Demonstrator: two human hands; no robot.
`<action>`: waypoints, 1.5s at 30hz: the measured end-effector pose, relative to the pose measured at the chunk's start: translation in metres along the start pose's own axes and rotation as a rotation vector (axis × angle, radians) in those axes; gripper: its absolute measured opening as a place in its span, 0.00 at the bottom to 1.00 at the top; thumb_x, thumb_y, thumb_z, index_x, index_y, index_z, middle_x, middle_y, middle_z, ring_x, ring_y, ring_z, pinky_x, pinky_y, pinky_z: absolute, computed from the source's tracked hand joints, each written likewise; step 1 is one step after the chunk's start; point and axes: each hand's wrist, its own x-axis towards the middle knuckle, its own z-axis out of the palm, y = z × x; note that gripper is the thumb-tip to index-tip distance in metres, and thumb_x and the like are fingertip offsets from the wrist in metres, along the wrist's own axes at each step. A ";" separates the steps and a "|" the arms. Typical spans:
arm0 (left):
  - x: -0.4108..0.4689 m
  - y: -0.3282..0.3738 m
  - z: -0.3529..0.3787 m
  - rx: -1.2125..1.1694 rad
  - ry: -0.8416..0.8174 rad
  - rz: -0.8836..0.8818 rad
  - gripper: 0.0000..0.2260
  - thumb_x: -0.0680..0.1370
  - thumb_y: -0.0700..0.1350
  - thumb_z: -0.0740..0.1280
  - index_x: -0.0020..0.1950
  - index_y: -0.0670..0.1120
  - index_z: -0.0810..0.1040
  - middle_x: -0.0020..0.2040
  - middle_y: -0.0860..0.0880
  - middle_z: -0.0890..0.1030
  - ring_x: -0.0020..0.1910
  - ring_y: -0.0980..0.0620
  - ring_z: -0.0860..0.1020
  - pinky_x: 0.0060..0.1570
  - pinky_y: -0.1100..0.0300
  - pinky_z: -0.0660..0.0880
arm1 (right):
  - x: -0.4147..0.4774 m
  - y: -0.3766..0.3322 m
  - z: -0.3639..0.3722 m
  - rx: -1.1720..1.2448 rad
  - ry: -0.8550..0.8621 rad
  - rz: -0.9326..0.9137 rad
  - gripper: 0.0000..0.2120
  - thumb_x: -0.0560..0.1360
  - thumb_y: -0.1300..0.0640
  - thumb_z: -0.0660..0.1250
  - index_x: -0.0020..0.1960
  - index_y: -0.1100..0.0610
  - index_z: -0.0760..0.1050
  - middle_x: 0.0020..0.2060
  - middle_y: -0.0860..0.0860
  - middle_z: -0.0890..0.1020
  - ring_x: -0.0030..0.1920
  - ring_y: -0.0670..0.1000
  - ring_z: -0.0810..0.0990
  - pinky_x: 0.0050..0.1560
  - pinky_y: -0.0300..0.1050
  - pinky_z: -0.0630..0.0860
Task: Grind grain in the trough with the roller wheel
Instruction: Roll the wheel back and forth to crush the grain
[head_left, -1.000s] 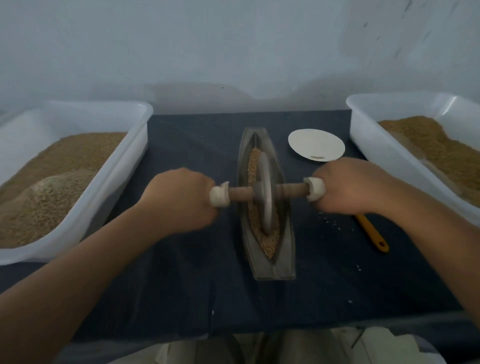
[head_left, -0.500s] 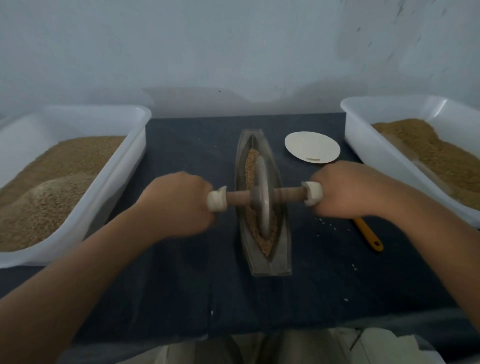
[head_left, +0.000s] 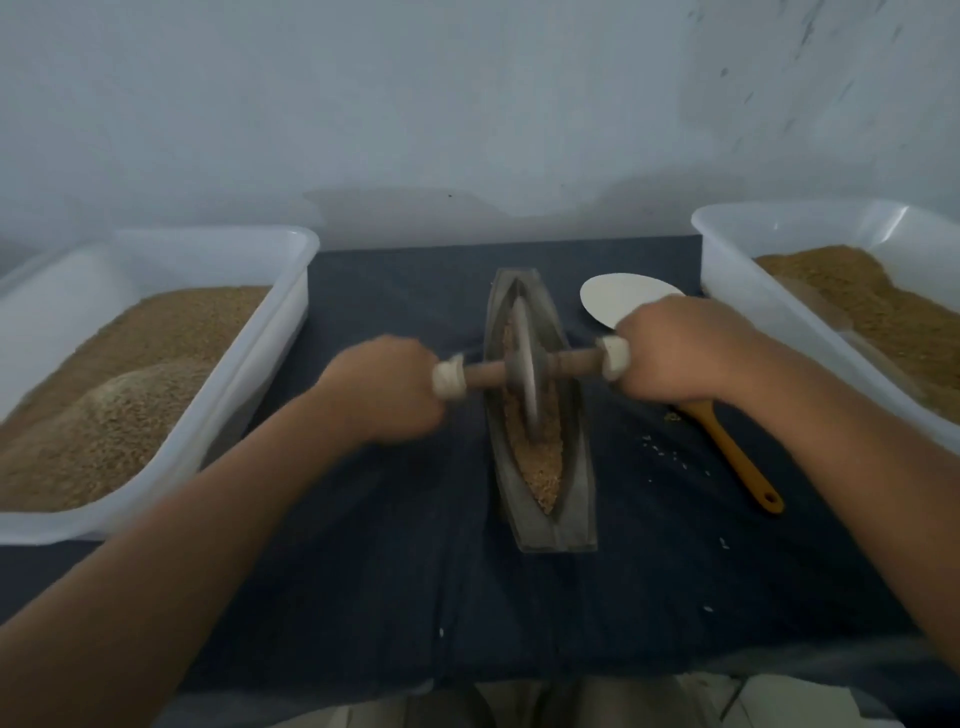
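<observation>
A: Where's the roller wheel (head_left: 524, 364)?
B: Upright in the trough (head_left: 543, 527), about mid-length, on the grain (head_left: 543, 467). It's blurred, so perhaps slightly tilted.
A: Hands?
B: The left hand (head_left: 384, 389) grips its end left of the trough; the right hand (head_left: 670, 353) grips the end right of it.
A: Beyond?
B: A left tub (head_left: 244, 384) and a right tub (head_left: 753, 301) flank the trough, both holding grain. A white disc (head_left: 618, 296) and an orange handle (head_left: 737, 457) lie right of it.

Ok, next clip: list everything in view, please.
cloth: one, dark blue, under everything
trough: one, grey, centre of the cloth
roller wheel: one, grey disc on brown axle, standing in the trough
left tub: one, white, left edge
right tub: one, white, right edge
grain: brown, in the trough and heaped in both tubs
plate: one, white, beyond the trough's right side
spoon: one, orange handle, right of the trough
left hand: grips the axle's left end
right hand: grips the axle's right end
</observation>
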 end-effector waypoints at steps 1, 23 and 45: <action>-0.020 -0.002 0.004 -0.027 -0.033 0.010 0.12 0.66 0.59 0.64 0.34 0.51 0.76 0.32 0.55 0.78 0.33 0.54 0.79 0.31 0.59 0.71 | -0.014 -0.001 -0.005 0.009 -0.068 -0.042 0.16 0.64 0.36 0.58 0.37 0.46 0.77 0.28 0.47 0.79 0.28 0.45 0.77 0.29 0.42 0.68; -0.014 -0.010 0.010 0.069 0.036 0.048 0.15 0.65 0.63 0.60 0.35 0.54 0.77 0.30 0.56 0.77 0.29 0.58 0.75 0.27 0.62 0.65 | -0.014 0.003 -0.002 0.083 -0.237 -0.004 0.13 0.65 0.37 0.66 0.36 0.46 0.78 0.29 0.45 0.81 0.31 0.43 0.79 0.29 0.42 0.69; 0.054 0.010 -0.028 0.147 0.083 -0.061 0.12 0.70 0.59 0.65 0.37 0.51 0.74 0.37 0.52 0.78 0.35 0.49 0.76 0.39 0.54 0.74 | 0.026 0.003 0.034 -0.002 0.294 0.116 0.15 0.74 0.41 0.59 0.37 0.51 0.72 0.31 0.46 0.74 0.35 0.54 0.76 0.33 0.45 0.68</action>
